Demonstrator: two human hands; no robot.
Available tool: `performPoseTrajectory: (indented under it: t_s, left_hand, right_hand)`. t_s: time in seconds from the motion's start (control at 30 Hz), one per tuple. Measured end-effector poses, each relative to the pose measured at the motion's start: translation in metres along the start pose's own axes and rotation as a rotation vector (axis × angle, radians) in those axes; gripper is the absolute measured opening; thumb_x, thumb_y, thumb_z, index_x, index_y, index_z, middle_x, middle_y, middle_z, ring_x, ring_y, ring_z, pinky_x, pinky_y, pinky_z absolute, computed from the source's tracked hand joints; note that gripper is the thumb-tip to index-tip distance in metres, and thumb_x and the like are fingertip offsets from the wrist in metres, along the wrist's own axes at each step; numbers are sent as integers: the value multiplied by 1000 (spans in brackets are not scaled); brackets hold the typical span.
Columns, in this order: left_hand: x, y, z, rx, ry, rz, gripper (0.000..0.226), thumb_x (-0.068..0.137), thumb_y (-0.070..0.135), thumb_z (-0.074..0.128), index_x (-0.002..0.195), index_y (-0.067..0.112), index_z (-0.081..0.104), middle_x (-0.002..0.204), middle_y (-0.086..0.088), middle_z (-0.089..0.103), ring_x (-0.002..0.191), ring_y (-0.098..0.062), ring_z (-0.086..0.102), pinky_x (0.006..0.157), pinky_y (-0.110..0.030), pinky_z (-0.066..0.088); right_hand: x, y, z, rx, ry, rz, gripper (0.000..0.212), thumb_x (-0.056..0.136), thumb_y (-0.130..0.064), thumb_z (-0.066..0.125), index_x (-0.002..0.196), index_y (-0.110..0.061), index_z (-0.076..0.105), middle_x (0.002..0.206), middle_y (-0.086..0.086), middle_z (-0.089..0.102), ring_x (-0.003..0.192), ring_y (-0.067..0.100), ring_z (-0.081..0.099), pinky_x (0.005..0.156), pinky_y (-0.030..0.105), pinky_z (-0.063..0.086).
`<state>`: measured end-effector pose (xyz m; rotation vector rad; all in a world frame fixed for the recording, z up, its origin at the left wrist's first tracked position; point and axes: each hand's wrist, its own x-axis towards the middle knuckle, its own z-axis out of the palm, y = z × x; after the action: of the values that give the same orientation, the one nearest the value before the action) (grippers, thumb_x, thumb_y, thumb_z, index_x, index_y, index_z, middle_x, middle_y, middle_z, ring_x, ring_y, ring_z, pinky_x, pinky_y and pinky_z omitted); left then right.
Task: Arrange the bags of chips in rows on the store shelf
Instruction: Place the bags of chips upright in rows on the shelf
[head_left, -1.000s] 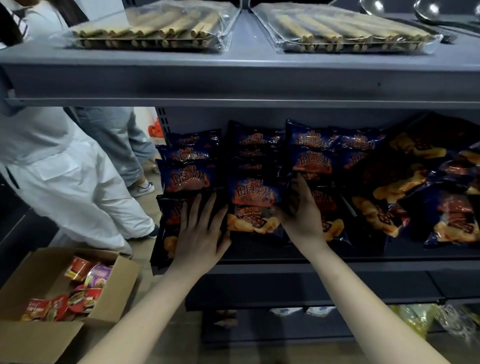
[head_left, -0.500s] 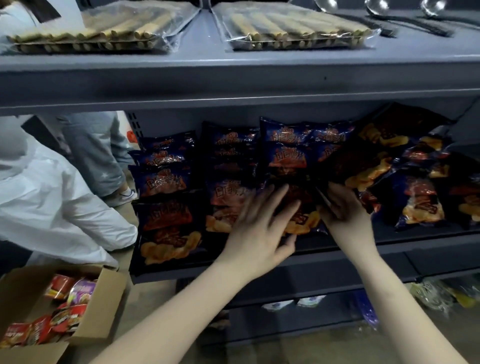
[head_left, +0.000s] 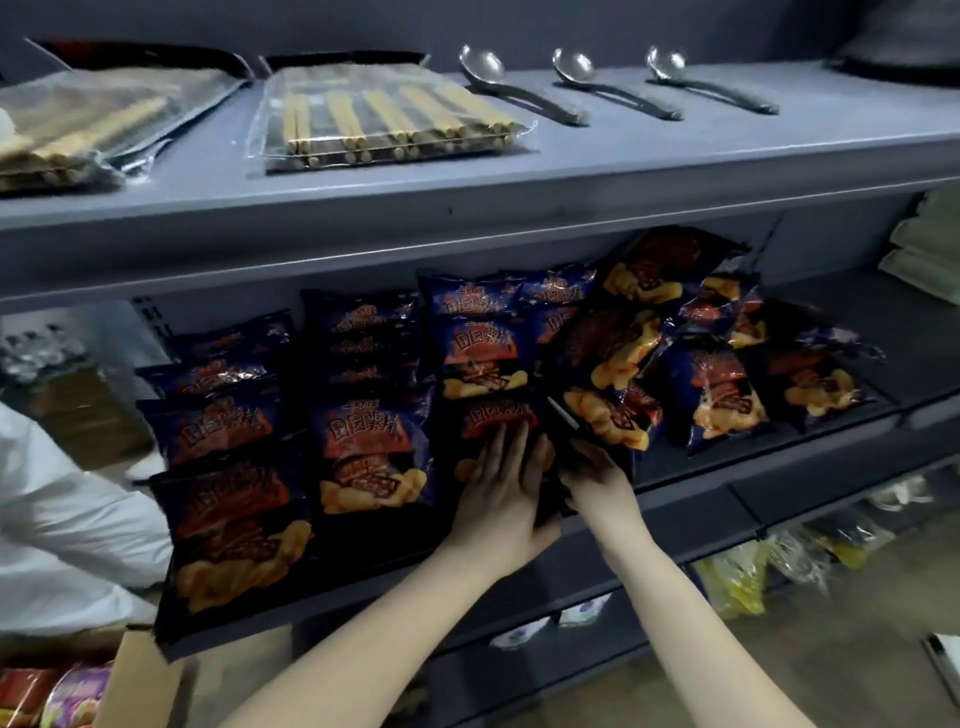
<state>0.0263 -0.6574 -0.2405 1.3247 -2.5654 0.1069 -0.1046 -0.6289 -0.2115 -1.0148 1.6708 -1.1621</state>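
Observation:
Dark blue chip bags lie on the middle shelf (head_left: 810, 457). Three rows run front to back: a left row (head_left: 228, 525), a second row (head_left: 374, 452) and a third row (head_left: 483, 353). To their right, a loose pile of bags (head_left: 717, 389) lies at odd angles. My left hand (head_left: 501, 483) rests flat with straight fingers on the front bag of the third row. Right beside it, my right hand (head_left: 595, 475) is at the lower corner of a tilted bag (head_left: 613, 415) from the pile. Its fingertips are lost in shadow.
The upper shelf (head_left: 649, 171) carries packs of chopsticks (head_left: 384, 119) and three metal ladles (head_left: 519, 88). A person in white (head_left: 62, 525) crouches at the left. An open cardboard box (head_left: 140, 680) of snack packets sits on the floor. More packets lie on the lowest shelf.
My left hand moved right, from the second row's front bag to the third row's front bag. My right hand moved right too, towards the pile. My view swung right and up.

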Motion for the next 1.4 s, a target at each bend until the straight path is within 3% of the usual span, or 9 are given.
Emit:
performPoseTrajectory:
  t_s: [0.23,0.4,0.6,0.67,0.8,0.87,1.0,1.17,1.4]
  left_hand:
    - [-3,0,-11,-129,63,45,93,67,44,74,143,11,30,148,-13,35,132,-32,41,99,-39,38]
    - [-1,-4,-14,-271,84,42,84,84,32,58,148,20,5,157,-6,2,144,-26,6,110,-49,31]
    - [-5,5,-45,-706,340,-209,90,84,43,55,148,25,-6,157,4,-5,144,-7,-4,112,-10,1]
    - [-3,9,-58,-910,337,-344,95,82,43,63,147,26,-3,155,8,1,140,0,1,110,-6,4]
    - [6,-5,-64,-1244,197,-454,89,68,62,69,141,45,22,146,14,35,133,-7,36,108,-38,37]
    - [5,-11,-61,-1331,159,-500,66,70,50,75,123,55,36,130,19,50,122,-9,50,100,-43,45]
    - [-6,-8,-55,-1510,118,-582,70,81,12,70,140,26,34,126,3,50,101,-4,58,76,-24,56]
    - [-8,-2,-52,-1553,111,-638,66,84,3,64,140,19,33,115,6,51,92,1,58,66,-16,54]
    - [6,0,-44,-1701,260,-778,57,85,-7,59,131,23,45,131,-4,52,113,-12,56,89,-29,50]
  right_hand:
    - [0,-15,4,15,33,-75,26,91,-20,55,109,-40,52,112,-10,60,102,11,59,88,33,51]
    - [1,-20,2,-10,95,-170,30,89,-10,56,106,-34,58,106,-9,64,101,12,63,86,30,53]
    - [-2,-35,-14,230,166,-340,44,88,6,52,103,-35,58,106,-6,64,105,14,60,86,32,49]
    - [-2,-35,-20,402,102,-367,39,90,6,50,107,-29,58,103,-7,67,103,15,62,79,29,51]
    - [-2,-19,-30,534,-30,-345,36,85,-3,60,113,-26,58,104,-7,67,103,19,61,82,30,50]
    - [-3,-8,-33,621,-107,-265,57,66,-29,82,117,-26,58,107,-2,66,102,18,62,85,31,49]
    - [-4,4,-32,618,-98,-133,89,41,-53,89,119,-25,59,116,2,66,109,17,62,91,31,51]
    - [-2,-5,-31,614,-30,-96,30,84,-11,66,111,-23,59,106,1,67,101,16,63,77,23,51]
    - [12,2,-28,512,36,-99,40,88,-2,59,124,-19,55,119,2,64,108,15,61,91,35,49]
